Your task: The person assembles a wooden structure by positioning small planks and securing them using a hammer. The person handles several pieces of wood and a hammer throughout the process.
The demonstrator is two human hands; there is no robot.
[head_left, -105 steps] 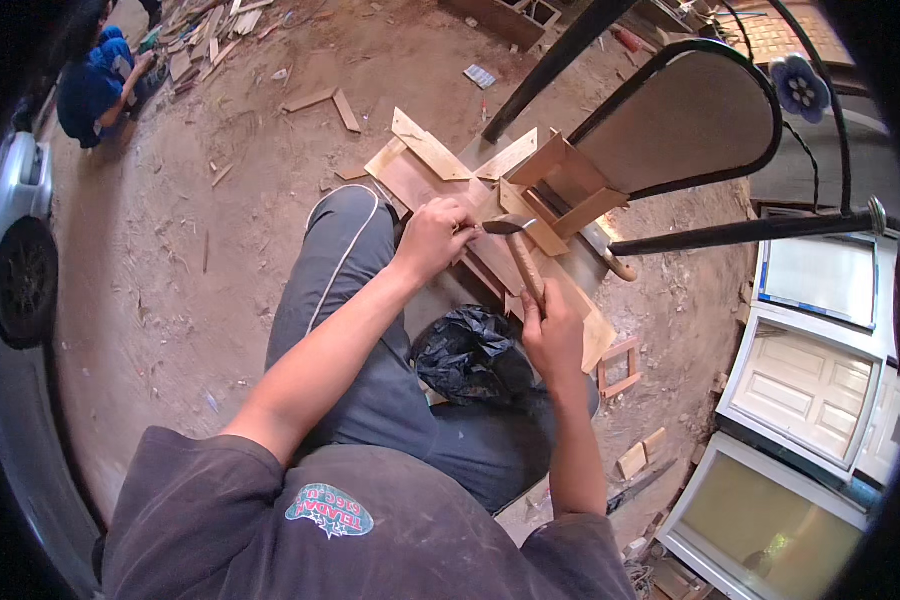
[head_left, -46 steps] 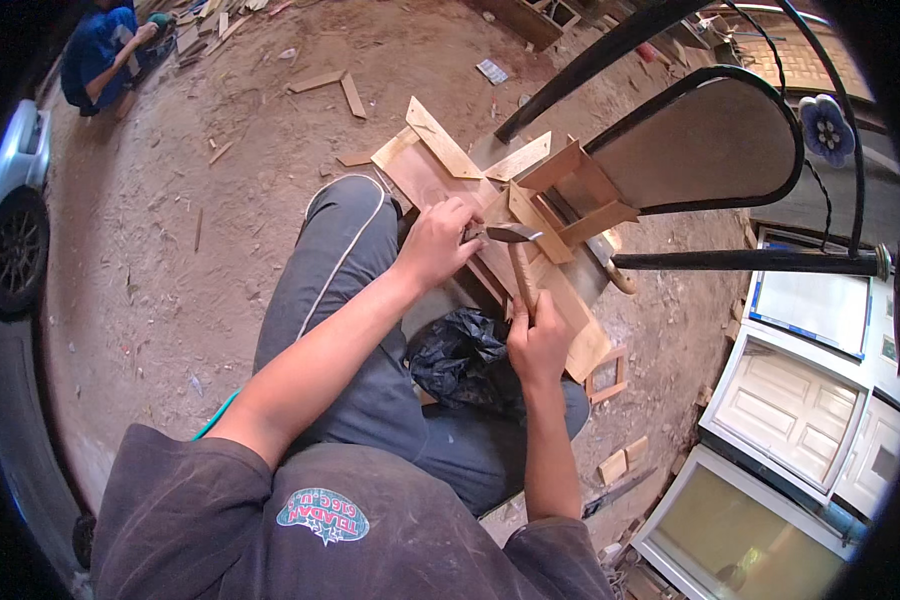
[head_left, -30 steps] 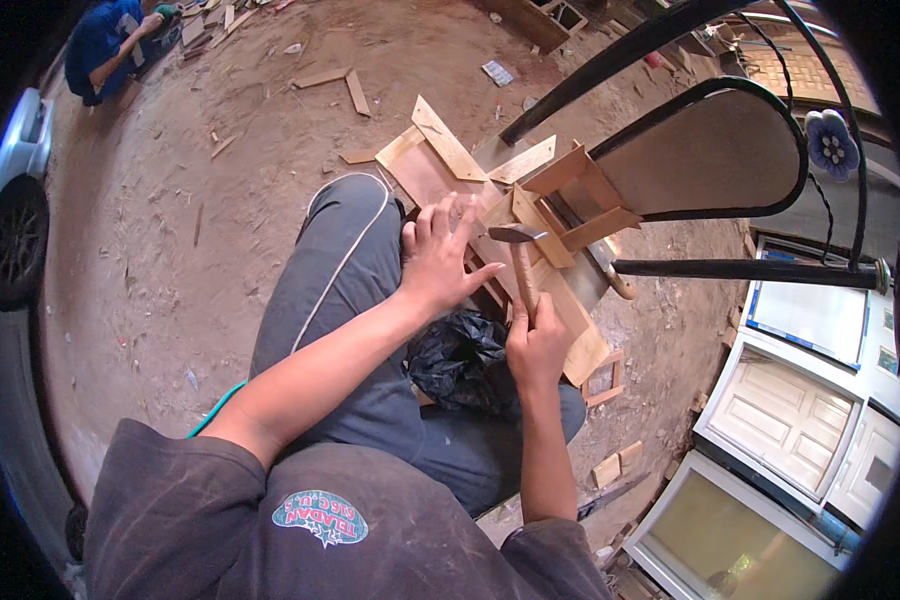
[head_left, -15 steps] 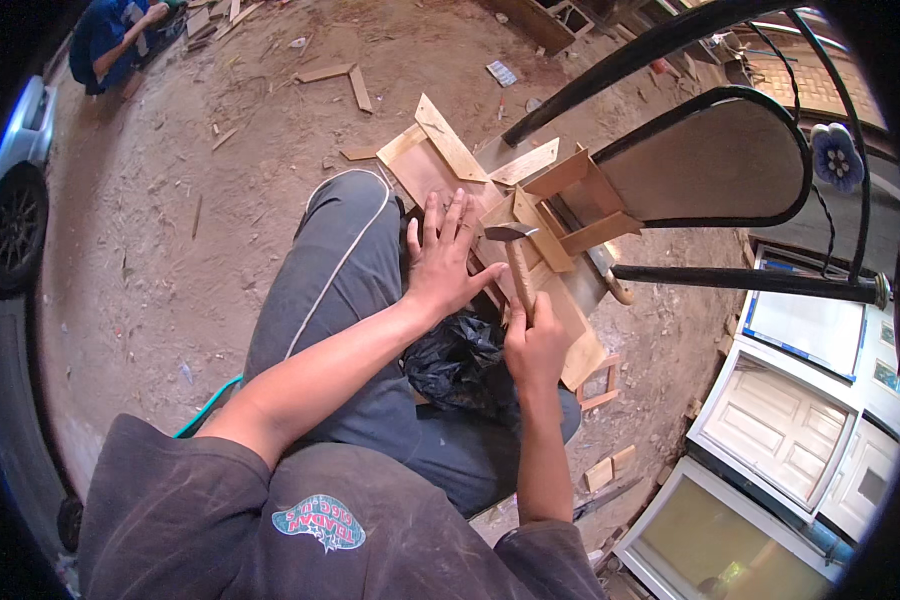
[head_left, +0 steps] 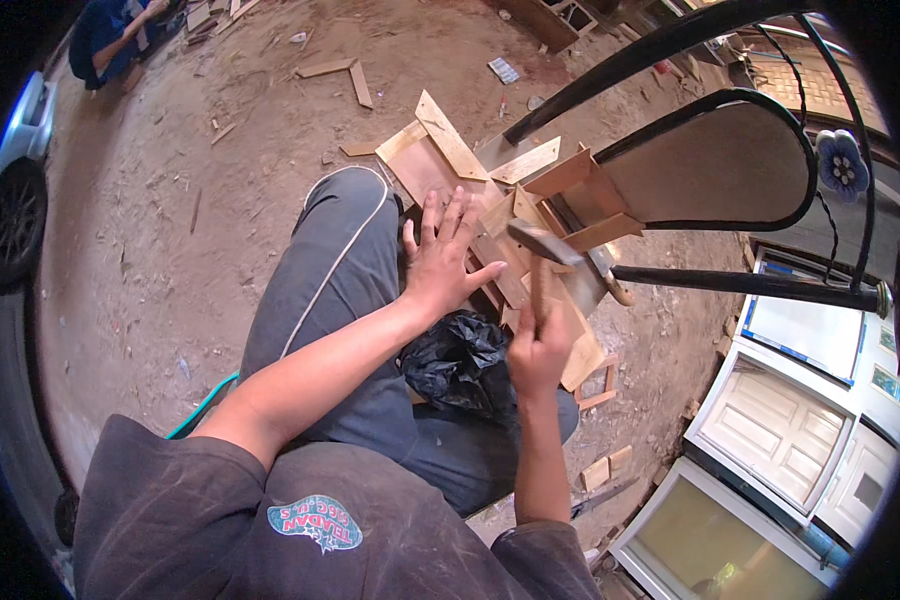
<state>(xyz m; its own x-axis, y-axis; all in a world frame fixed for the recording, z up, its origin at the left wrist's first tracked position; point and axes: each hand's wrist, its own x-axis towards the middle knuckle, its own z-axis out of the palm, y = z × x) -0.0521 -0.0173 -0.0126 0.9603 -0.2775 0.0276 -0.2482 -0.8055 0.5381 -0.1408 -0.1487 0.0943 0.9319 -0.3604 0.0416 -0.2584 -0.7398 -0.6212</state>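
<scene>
Hammer (head_left: 542, 262) gripped in right hand (head_left: 538, 347), left hand (head_left: 442, 262) spread open over wooden pieces (head_left: 440, 165), black bag (head_left: 458, 362) on lap

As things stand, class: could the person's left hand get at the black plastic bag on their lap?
Probably yes. The left hand is open, fingers spread, flat over the wooden pieces, and holds nothing. The black plastic bag lies just below its wrist, uncovered. The right hand beside it grips the hammer.

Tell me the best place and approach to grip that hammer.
Grip the hammer low on its wooden handle, coming from below on the person's side, as the right hand does. The handle stands near upright with the metal head on top, so the bottom end is free to wrap.
</scene>
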